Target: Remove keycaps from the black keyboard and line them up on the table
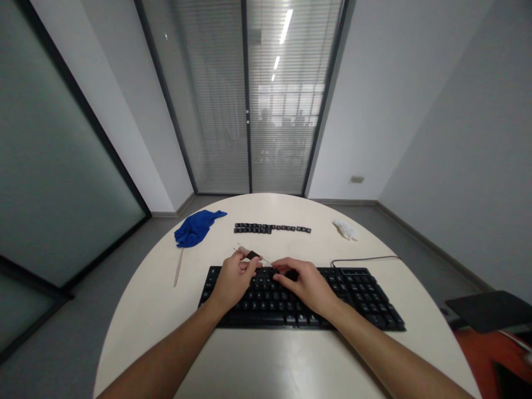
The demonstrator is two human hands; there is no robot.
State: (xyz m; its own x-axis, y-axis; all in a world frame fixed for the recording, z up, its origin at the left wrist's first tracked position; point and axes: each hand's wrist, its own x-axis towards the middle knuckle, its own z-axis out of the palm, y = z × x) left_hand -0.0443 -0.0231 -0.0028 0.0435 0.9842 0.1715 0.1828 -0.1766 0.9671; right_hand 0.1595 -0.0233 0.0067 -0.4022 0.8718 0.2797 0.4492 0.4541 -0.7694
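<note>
In the head view, your left hand (pixel 233 278) pinches a black-handled wire tool (pixel 252 255) over the keyboard (pixel 257 320), apparently at a key-handling step; the next move calls for steady fingers. Your right hand (pixel 305 281) curls at the tool's far end, hiding part of the keyboard, so I cannot tell whether it grips anything.
</note>
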